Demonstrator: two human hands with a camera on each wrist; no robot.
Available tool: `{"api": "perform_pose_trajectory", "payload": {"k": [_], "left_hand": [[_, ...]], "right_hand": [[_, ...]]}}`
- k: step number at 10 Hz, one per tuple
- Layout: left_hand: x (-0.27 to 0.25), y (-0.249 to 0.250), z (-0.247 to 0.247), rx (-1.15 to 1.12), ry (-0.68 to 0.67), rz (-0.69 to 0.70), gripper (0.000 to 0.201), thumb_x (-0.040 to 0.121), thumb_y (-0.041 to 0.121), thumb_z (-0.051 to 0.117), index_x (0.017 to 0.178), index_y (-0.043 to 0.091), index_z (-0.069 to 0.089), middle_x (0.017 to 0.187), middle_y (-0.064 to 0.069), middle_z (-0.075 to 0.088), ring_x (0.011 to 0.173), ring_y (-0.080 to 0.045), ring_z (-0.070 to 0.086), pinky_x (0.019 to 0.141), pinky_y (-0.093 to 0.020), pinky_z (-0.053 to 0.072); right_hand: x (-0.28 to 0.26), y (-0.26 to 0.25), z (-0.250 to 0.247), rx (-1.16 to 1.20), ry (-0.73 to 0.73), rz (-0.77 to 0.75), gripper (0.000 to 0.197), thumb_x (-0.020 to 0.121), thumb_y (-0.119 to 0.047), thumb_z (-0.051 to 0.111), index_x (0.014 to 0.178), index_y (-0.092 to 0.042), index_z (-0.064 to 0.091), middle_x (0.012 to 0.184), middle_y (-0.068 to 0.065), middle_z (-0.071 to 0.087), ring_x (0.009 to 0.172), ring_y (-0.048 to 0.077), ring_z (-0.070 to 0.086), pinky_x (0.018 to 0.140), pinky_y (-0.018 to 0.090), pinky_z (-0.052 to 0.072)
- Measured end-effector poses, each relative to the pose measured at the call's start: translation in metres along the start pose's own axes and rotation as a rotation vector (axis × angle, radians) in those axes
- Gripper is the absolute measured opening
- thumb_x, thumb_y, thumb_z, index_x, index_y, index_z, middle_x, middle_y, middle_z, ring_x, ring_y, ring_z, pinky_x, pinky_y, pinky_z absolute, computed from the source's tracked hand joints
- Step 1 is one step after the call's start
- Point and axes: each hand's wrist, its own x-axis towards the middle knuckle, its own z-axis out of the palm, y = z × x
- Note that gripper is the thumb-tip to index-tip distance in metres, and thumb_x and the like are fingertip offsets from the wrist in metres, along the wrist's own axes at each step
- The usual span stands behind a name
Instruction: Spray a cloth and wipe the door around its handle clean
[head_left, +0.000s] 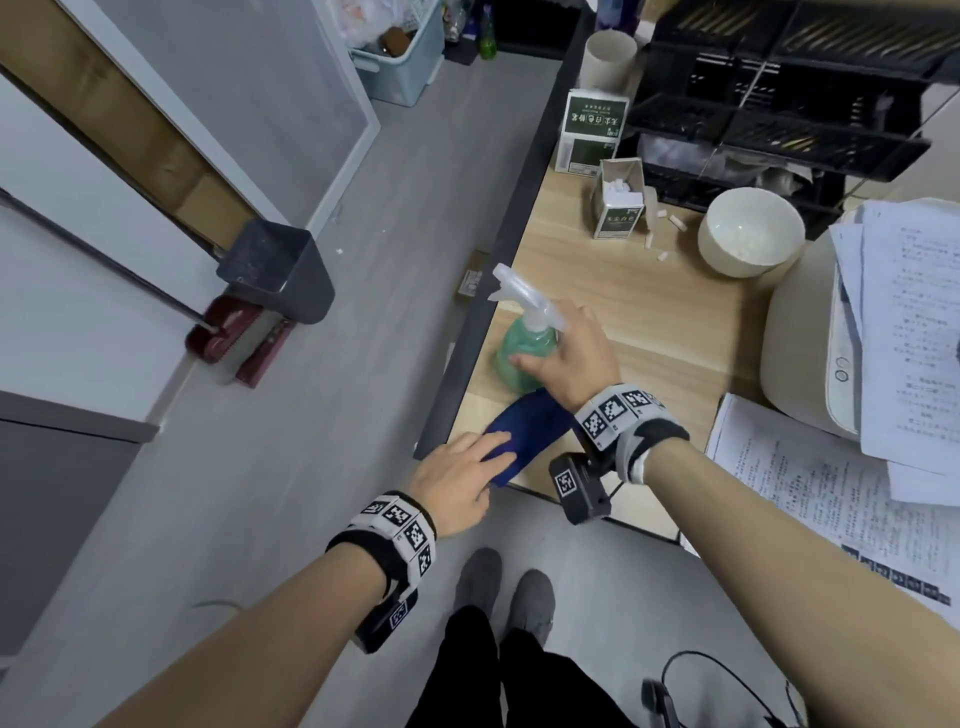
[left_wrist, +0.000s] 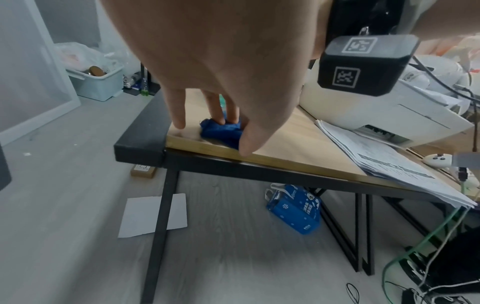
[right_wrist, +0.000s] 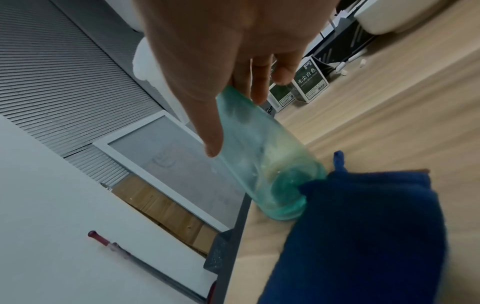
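Note:
A green translucent spray bottle (head_left: 522, 358) with a clear trigger head (head_left: 514, 288) stands near the left edge of the wooden table (head_left: 649, 312). My right hand (head_left: 550, 343) grips it, thumb on the body and fingers curled round the neck. In the right wrist view the spray bottle (right_wrist: 262, 164) has its base against the cloth (right_wrist: 363, 226). The folded dark blue cloth (head_left: 530, 428) lies at the table's front corner. My left hand (head_left: 493, 467) rests on its near end with straight fingers. In the left wrist view two fingertips (left_wrist: 221, 121) touch the cloth (left_wrist: 221, 131).
On the table stand a white bowl (head_left: 748, 234), small green boxes (head_left: 618, 208), a black rack (head_left: 779, 93), a white printer (head_left: 810, 332) and stacked papers (head_left: 810, 478). A dustpan (head_left: 280, 270) and a brush (head_left: 228, 338) stand on the grey floor by a white panel (head_left: 62, 322).

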Motion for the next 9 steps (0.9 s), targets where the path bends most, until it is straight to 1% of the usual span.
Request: {"api": "perform_pose_trajectory", "payload": {"k": [1, 2, 3, 4, 5, 6, 7, 8, 9], "left_hand": [[-0.006, -0.005, -0.003, 0.011, -0.007, -0.068, 0.062, 0.093, 0.019, 0.048, 0.153, 0.024, 0.031, 0.164, 0.006, 0.015, 0.144, -0.016, 0.024, 0.105, -0.038, 0.040], [-0.005, -0.004, -0.004, 0.027, 0.002, -0.150, 0.066, 0.094, 0.024, 0.046, 0.156, 0.023, 0.022, 0.166, 0.004, 0.008, 0.147, -0.018, 0.020, 0.109, -0.039, 0.036], [0.006, 0.002, -0.005, 0.038, 0.022, -0.229, 0.068, 0.094, 0.029, 0.046, 0.156, 0.021, 0.019, 0.166, 0.001, 0.006, 0.147, -0.020, 0.018, 0.109, -0.041, 0.037], [0.023, 0.009, -0.006, 0.048, 0.016, -0.273, 0.070, 0.093, 0.032, 0.044, 0.156, 0.019, 0.018, 0.166, -0.002, 0.004, 0.146, -0.023, 0.018, 0.107, -0.044, 0.037], [0.033, 0.014, -0.008, 0.042, 0.021, -0.299, 0.069, 0.092, 0.032, 0.044, 0.156, 0.019, 0.019, 0.165, -0.003, 0.006, 0.144, -0.024, 0.019, 0.105, -0.045, 0.039], [0.034, 0.015, -0.006, 0.034, 0.012, -0.306, 0.070, 0.092, 0.031, 0.045, 0.156, 0.018, 0.019, 0.165, -0.004, 0.006, 0.144, -0.025, 0.019, 0.105, -0.044, 0.040], [0.033, 0.013, -0.008, -0.014, 0.034, -0.290, 0.067, 0.091, 0.027, 0.046, 0.154, 0.019, 0.025, 0.164, -0.004, 0.010, 0.145, -0.024, 0.019, 0.104, -0.044, 0.040], [0.025, 0.011, -0.011, -0.187, 0.176, -0.294, 0.057, 0.091, 0.018, 0.047, 0.147, 0.017, 0.041, 0.158, -0.001, 0.030, 0.139, -0.022, 0.031, 0.104, -0.044, 0.042], [0.011, 0.011, -0.011, -0.342, 0.407, -0.377, 0.044, 0.090, 0.013, 0.048, 0.133, 0.016, 0.057, 0.137, 0.003, 0.052, 0.123, -0.021, 0.048, 0.095, -0.044, 0.048]], "right_hand": [[0.005, 0.010, -0.008, 0.145, 0.111, 0.018, 0.060, 0.071, -0.054, 0.077, 0.122, -0.026, 0.061, 0.106, -0.004, 0.069, 0.100, 0.022, 0.064, 0.087, 0.044, 0.055], [-0.001, 0.017, -0.030, 0.239, 0.271, 0.031, 0.060, 0.076, -0.049, 0.080, 0.127, -0.025, 0.060, 0.102, -0.013, 0.068, 0.091, 0.005, 0.064, 0.085, 0.025, 0.052], [-0.015, 0.025, -0.043, 0.104, 0.242, 0.011, 0.054, 0.077, -0.052, 0.076, 0.119, -0.021, 0.063, 0.096, -0.008, 0.068, 0.087, 0.010, 0.064, 0.076, 0.026, 0.051], [-0.031, 0.038, -0.034, -0.028, 0.190, 0.025, 0.052, 0.074, -0.053, 0.075, 0.116, -0.025, 0.060, 0.099, 0.000, 0.067, 0.090, 0.023, 0.062, 0.073, 0.037, 0.049], [-0.046, 0.044, -0.023, -0.054, 0.216, 0.044, 0.056, 0.073, -0.055, 0.076, 0.116, -0.021, 0.060, 0.104, 0.001, 0.062, 0.095, 0.026, 0.061, 0.076, 0.041, 0.051], [-0.058, 0.045, -0.012, -0.043, 0.293, 0.037, 0.055, 0.076, -0.042, 0.083, 0.118, -0.016, 0.059, 0.106, 0.004, 0.059, 0.095, 0.028, 0.059, 0.074, 0.039, 0.048], [-0.063, 0.045, -0.008, -0.030, 0.306, 0.055, 0.067, 0.075, -0.044, 0.085, 0.128, -0.017, 0.055, 0.113, 0.003, 0.056, 0.096, 0.025, 0.059, 0.075, 0.036, 0.048], [-0.073, 0.053, -0.004, 0.074, 0.324, 0.144, 0.077, 0.072, -0.045, 0.087, 0.132, -0.019, 0.047, 0.120, -0.001, 0.055, 0.092, 0.018, 0.056, 0.077, 0.035, 0.048], [-0.101, 0.060, 0.006, 0.170, 0.330, 0.233, 0.047, 0.079, -0.037, 0.083, 0.110, -0.016, 0.054, 0.093, -0.007, 0.057, 0.076, 0.015, 0.054, 0.077, 0.041, 0.051]]}}
